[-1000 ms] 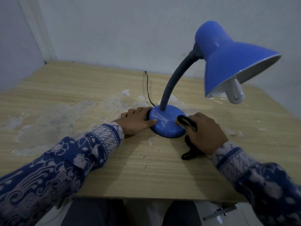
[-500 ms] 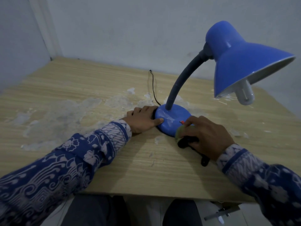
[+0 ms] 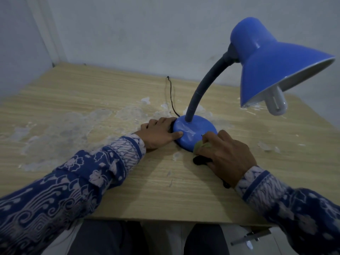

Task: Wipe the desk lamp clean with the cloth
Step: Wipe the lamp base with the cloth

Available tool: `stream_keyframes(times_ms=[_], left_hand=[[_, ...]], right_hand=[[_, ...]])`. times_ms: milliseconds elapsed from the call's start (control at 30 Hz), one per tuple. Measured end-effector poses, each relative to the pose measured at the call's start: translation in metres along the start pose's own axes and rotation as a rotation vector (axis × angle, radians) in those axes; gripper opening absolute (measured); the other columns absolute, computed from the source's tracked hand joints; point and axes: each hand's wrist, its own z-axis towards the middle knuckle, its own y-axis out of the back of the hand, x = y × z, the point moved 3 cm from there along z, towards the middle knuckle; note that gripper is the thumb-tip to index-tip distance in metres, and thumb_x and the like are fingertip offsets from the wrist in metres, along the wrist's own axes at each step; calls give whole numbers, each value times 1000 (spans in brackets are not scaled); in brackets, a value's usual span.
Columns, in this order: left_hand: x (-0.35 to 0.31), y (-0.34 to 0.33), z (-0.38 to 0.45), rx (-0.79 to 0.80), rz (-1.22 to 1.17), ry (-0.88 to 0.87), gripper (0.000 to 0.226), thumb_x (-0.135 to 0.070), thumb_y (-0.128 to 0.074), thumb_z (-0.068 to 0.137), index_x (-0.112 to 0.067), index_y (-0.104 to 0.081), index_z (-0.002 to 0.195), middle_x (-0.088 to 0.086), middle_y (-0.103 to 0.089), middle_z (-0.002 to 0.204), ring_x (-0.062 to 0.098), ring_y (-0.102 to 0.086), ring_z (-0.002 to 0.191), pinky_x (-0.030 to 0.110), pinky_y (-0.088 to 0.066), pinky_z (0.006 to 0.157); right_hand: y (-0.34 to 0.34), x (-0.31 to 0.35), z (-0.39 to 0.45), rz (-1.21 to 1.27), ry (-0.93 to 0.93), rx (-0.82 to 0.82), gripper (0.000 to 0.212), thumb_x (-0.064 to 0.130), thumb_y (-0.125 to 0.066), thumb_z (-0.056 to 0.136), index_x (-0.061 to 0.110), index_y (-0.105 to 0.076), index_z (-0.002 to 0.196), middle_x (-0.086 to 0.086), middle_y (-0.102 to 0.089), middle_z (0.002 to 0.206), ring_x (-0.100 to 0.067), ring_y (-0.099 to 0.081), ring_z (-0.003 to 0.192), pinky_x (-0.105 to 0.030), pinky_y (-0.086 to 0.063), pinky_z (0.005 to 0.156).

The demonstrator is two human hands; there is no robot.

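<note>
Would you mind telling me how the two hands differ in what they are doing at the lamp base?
The left hand is bare and lies flat, thumb on the lamp base; the right hand is curled around the cloth. The left hand rests at the base's left side, the right hand at its near right edge. Both touch the base.

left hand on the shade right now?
No, the left hand rests on the table with its thumb on the lamp base, well below the shade.
</note>
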Motion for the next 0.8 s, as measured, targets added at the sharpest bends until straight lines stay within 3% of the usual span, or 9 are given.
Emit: stream_keyframes(times_ms=[133,300,433,567,667,800], left_hand=[[2,1,-1,-7,-9,0,73,-68,-38,94,-38,-13,155,-1,-19,163,34,-19,146,53,-15,115],[3,0,0,4,-1,13,73,-69,-37,93,-40,-12,155,-2,-17,164,34,-18,147,54,-14,116],[3,0,0,-3,-15,13,73,-70,-38,93,-41,-13,154,-3,-18,164,33,-18,147,54,-14,116],[5,-1,0,-11,-21,15,74,-71,-39,92,-42,-13,155,-4,-19,163,34,-19,147,54,-14,115],[4,-2,-1,3,-31,8,74,-70,-39,92,-42,-11,155,-4,-18,164,33,-18,147,55,-13,116],[3,-1,1,-3,-31,13,73,-70,-39,93,-43,-11,155,-5,-18,164,32,-18,147,55,-13,116]], right_hand=[[6,-9,-4,73,-110,5,13,32,-70,80,34,-69,93,0,-53,111,-22,-50,86,-35,-48,47],[0,1,6,174,6,-31,26,26,-76,77,34,-71,101,-1,-57,107,-22,-54,85,-34,-47,46],[-7,-25,-6,187,-37,7,27,24,-75,77,39,-70,99,3,-58,116,-20,-53,89,-36,-52,52],[-14,-62,-15,260,-240,-23,26,20,-68,79,41,-72,94,6,-58,115,-23,-55,97,-38,-51,60],[-15,-90,-20,493,-477,-125,29,16,-63,80,39,-75,92,10,-59,110,-19,-61,95,-42,-55,75],[-20,-75,-7,580,-314,-49,32,16,-67,80,41,-74,98,13,-62,103,-13,-63,89,-40,-55,81]])
